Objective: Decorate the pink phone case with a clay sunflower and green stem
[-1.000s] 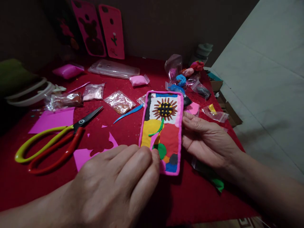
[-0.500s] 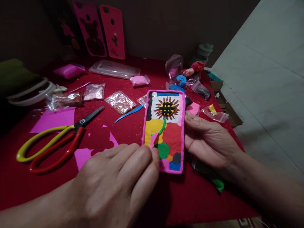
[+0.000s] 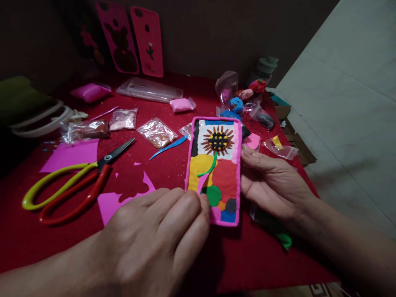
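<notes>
My right hand (image 3: pixel 274 181) grips the right edge of a phone case (image 3: pixel 227 177) decorated with coloured clay patches, holding it tilted up above the table. On it are a clay sunflower (image 3: pixel 218 140), a curved green stem (image 3: pixel 212 166) and a raised pink rim. My left hand (image 3: pixel 161 231) is closed in a pinch over the lower left of the case. From its fingers a pointed scrap of pink paper (image 3: pixel 201 182) sticks up, its tip by the lower end of the stem. The fingertips themselves are hidden behind the hand.
Scissors (image 3: pixel 107 158) with yellow and red handles lie open at left, near cut pink paper (image 3: pixel 108 206). Behind are a blue modelling tool (image 3: pixel 168 147), bagged clay (image 3: pixel 157 133), clear phone cases (image 3: pixel 150 90) and two pink cases (image 3: pixel 147 41) leaning upright. Clay lumps (image 3: pixel 236 104) lie back right.
My left hand has shifted slightly right, and the pink paper tip has dropped a little, uncovering the lower end of the green stem. My right hand and the case have hardly moved.
</notes>
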Demonstrator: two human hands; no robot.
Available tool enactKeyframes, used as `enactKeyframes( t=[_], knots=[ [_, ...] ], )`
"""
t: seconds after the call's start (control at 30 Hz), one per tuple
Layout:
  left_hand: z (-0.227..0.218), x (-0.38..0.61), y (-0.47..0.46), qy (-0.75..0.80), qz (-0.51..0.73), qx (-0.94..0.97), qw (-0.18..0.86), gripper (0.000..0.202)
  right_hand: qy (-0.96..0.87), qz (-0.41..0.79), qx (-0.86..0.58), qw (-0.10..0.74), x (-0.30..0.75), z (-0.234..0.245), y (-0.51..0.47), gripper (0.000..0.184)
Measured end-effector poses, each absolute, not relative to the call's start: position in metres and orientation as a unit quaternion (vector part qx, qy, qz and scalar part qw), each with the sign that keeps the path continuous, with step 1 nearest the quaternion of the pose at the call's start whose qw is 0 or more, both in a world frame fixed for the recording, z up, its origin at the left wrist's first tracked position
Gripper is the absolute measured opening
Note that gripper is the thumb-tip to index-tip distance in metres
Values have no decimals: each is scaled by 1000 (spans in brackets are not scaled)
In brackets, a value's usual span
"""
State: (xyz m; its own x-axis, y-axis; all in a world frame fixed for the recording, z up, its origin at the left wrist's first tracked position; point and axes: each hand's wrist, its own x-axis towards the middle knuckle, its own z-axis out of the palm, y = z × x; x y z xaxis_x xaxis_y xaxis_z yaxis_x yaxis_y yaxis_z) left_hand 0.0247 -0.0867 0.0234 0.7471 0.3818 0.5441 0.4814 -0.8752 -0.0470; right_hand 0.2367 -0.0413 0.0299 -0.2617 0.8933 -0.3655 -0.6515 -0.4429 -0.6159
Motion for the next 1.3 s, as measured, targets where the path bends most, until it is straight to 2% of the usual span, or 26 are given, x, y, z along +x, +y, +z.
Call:
enactKeyframes(
  t=[0.53, 0.8, 1.03, 1.3],
  knots=[
    [23, 25, -85, -226, -291, -922, 119, 32, -184, 775, -353, 491, 237, 30, -40, 31],
    [21, 26, -95, -291, -283, -906, 117, 31, -174, 777, -345, 497, 236, 30, -41, 32],
    [23, 24, -84, -212, -287, -931, 75, 28, -184, 781, -343, 488, 238, 28, -40, 31],
    [25, 23, -90, -252, -263, -924, 113, 29, -182, 768, -362, 496, 236, 30, -40, 35]
  ],
)
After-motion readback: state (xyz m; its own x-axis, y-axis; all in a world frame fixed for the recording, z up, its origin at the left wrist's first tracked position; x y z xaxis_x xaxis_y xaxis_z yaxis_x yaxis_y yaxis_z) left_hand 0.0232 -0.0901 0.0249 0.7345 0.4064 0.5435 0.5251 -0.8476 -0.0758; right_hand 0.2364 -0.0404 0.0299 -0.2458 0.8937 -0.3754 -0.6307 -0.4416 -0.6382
